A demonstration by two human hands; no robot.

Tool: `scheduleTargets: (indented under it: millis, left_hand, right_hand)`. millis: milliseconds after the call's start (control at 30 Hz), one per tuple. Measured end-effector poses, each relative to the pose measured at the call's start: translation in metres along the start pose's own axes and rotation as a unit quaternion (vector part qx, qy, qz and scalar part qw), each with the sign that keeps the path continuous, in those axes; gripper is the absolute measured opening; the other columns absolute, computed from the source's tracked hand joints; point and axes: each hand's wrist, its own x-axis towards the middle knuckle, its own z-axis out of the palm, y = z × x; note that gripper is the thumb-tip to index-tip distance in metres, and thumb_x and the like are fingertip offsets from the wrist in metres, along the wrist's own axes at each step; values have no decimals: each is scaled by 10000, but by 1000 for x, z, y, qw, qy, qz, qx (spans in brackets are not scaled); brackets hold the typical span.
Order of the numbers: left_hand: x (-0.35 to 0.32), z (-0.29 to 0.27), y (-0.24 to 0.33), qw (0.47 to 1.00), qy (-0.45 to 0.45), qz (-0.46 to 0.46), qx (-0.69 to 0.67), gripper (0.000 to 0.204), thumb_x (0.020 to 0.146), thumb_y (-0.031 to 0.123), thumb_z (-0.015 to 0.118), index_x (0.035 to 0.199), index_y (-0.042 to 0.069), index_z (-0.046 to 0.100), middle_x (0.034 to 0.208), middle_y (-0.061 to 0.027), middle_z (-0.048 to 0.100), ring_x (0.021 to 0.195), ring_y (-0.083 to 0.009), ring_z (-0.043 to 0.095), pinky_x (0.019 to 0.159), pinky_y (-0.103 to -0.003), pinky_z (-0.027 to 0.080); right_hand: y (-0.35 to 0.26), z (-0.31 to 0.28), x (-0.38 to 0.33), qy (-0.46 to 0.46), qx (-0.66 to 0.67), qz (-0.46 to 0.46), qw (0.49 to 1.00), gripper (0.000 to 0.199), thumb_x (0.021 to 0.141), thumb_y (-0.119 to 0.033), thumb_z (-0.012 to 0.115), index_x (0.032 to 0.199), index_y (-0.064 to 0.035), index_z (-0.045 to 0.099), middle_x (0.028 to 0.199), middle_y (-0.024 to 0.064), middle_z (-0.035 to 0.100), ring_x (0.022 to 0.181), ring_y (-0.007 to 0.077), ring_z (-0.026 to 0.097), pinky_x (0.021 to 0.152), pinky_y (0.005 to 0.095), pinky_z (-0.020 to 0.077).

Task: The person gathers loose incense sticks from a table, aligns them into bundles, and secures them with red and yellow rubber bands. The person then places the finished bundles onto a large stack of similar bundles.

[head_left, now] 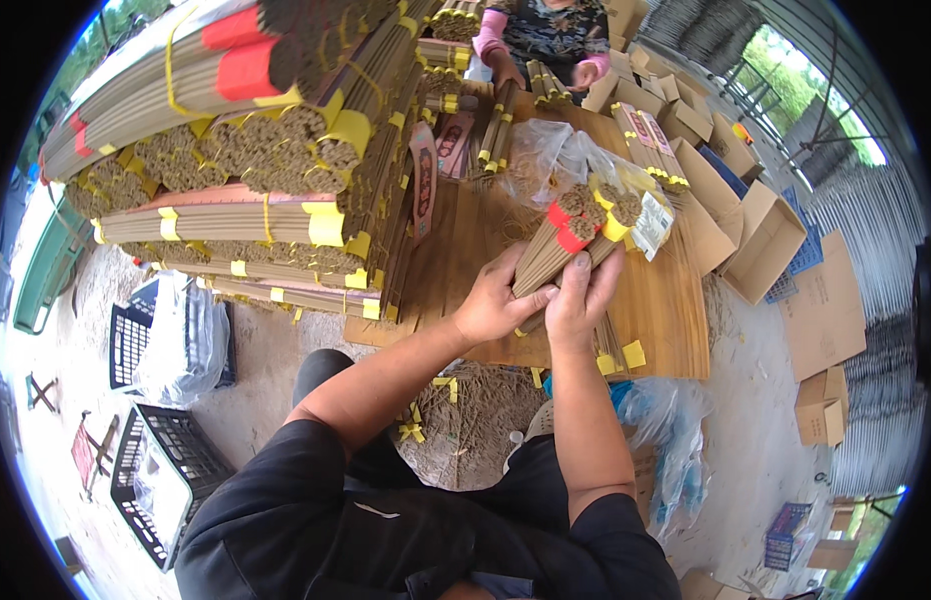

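Note:
Above the wooden table (455, 270) I hold a cluster of incense stick bundles (547, 262), some banded in red and some in yellow, tilted with their ends away from me. My left hand (493, 297) is closed round the left side of the cluster. My right hand (582, 297) grips it from the right, thumb on top. Just beyond lies crumpled clear plastic (555, 155), with a printed packet (649, 225) at its right. Loose sticks and a yellow paper band (634, 354) lie at the near table edge, partly behind my right hand.
A tall stack of incense bundles (235, 215) rises on the left. Across the table a person (545, 40) in pink sleeves handles more bundles. Cardboard boxes (760, 240) line the right side. Black plastic crates (165, 480) stand on the floor at left.

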Motion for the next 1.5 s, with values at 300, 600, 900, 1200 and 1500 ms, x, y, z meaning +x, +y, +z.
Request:
scheduleTargets:
  millis: [300, 600, 900, 1200, 1500]
  left_hand:
    - [5, -8, -6, 1000, 3, -9, 5, 548, 873, 267, 775, 1302, -4, 567, 1177, -172, 660, 1072, -279, 654, 962, -396, 505]
    - [58, -9, -31, 964, -8, -215, 158, 442, 837, 200, 720, 1204, 5, 570, 1041, -159, 688, 952, -281, 665, 853, -402, 527]
    - [116, 31, -115, 826, -91, -222, 510, 511, 801, 368, 761, 1144, 9, 641, 1064, -219, 710, 987, -382, 693, 839, -476, 563]
    - [205, -27, -157, 770, 145, -99, 613, 810, 844, 698, 626, 1273, 12, 640, 1191, -217, 639, 1157, -405, 605, 980, -488, 508]
    - [294, -78, -214, 744, -142, -338, 558, 505, 677, 436, 765, 968, 23, 754, 1020, -174, 743, 912, -284, 726, 820, -362, 575]
  right_hand:
    - [11, -16, 2, -18, -14, 57, 998, 505, 943, -230, 727, 1292, 32, 474, 1151, 94, 595, 1020, 155, 574, 925, 331, 480]
    - [5, -61, 44, 196, -28, 97, 976, 442, 924, -101, 725, 1263, 34, 474, 1053, 112, 622, 874, 153, 630, 720, 292, 544]
    - [-46, -80, 65, 295, 42, 109, 948, 440, 922, -88, 708, 1283, 47, 498, 1099, 129, 641, 913, 164, 626, 751, 334, 541]
    - [-59, -90, 62, 276, -6, 106, 955, 405, 930, -43, 690, 1275, 47, 498, 994, 113, 649, 724, 131, 600, 648, 276, 513]
    - [-61, -99, 71, 295, 13, 110, 949, 412, 930, -34, 684, 1285, 53, 494, 972, 104, 648, 709, 126, 588, 654, 276, 517]
